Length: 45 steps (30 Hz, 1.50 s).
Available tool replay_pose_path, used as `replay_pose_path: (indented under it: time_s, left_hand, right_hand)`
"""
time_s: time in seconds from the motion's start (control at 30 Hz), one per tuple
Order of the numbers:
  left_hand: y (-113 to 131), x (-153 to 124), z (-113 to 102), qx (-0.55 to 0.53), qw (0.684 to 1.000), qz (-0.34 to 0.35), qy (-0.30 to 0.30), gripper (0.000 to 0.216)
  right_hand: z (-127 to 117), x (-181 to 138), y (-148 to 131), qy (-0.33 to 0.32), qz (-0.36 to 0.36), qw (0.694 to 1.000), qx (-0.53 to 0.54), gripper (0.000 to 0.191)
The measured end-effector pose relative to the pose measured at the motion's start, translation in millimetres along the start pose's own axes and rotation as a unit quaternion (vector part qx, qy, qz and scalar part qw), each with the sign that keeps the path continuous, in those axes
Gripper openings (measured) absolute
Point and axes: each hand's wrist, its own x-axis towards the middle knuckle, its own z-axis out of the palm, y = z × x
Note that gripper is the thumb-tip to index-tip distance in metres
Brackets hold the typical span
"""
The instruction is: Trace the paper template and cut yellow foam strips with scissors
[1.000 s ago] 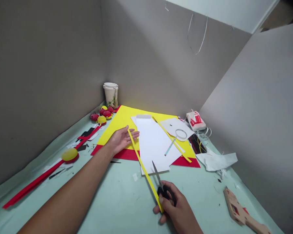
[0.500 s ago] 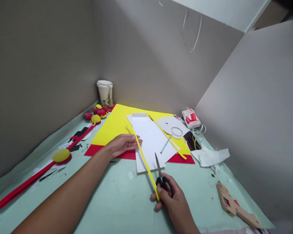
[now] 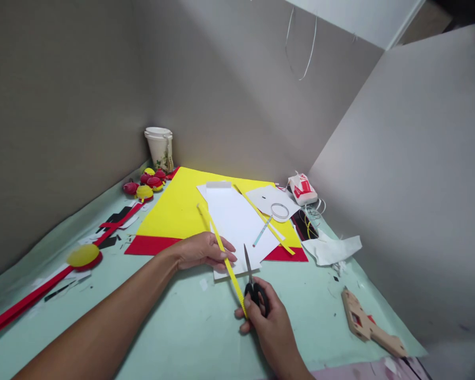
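A narrow yellow strip runs slantwise between my two hands. My left hand has the middle of it between its loosely bent fingers, above the near end of a white paper sheet. My right hand pinches the strip's lower end with the thumb and also grips black-handled scissors. The scissor blades point away from me and look closed, beside the strip. The strip's far end is free and slightly bent, over a yellow sheet.
A red sheet lies under the yellow one. A pencil and a ring rest on paper. At right are a glue gun and a tissue pack. Leftward are a white cup and a red band with a yellow disc.
My left hand has moved down along the strip, nearer my right hand. My right hand keeps its hold on the scissors and strip. The whole view has shifted slightly.
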Motion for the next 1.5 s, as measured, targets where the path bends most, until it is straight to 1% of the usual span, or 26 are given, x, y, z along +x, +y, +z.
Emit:
replay_pose_path:
  time_s: [0.13, 0.3, 0.4, 0.57, 0.73, 0.97, 1.23, 1.5]
  left_hand:
    - [-1, -2, 1, -0.013, 1.000, 0.005, -0.005, 0.038]
    - [-2, -4, 3, -0.038, 0.999, 0.001, 0.028, 0.033]
    - [-4, -8, 3, -0.043, 0.998, 0.001, 0.037, 0.033]
    - [-8, -16, 8, -0.057, 0.996, 0.000, 0.064, 0.031]
    - [-12, -15, 13, -0.067, 0.994, 0.012, 0.090, 0.030]
    - [-12, -11, 14, -0.071, 0.993, 0.015, 0.088, 0.026]
    - [-14, -11, 14, -0.081, 0.994, 0.018, 0.071, 0.026]
    - [-13, -13, 15, -0.090, 0.993, 0.025, 0.070, 0.024]
  right_hand:
    - [0, 0, -1, -0.003, -0.006, 1.000, 0.000, 0.054]
    - [0, 0, -3, -0.005, -0.006, 1.000, -0.002, 0.053]
    - [0, 0, -2, -0.011, -0.003, 1.000, 0.001, 0.052]
    - [-2, -1, 0, -0.020, 0.002, 1.000, -0.009, 0.047]
    - [-3, -1, -1, -0.023, 0.008, 1.000, -0.013, 0.047]
    - [-3, -1, -4, -0.020, 0.018, 1.000, -0.017, 0.049]
    - [-4, 1, 0, -0.022, 0.021, 0.999, -0.017, 0.049]
    - [-4, -1, -2, -0.022, 0.022, 0.999, -0.011, 0.050]
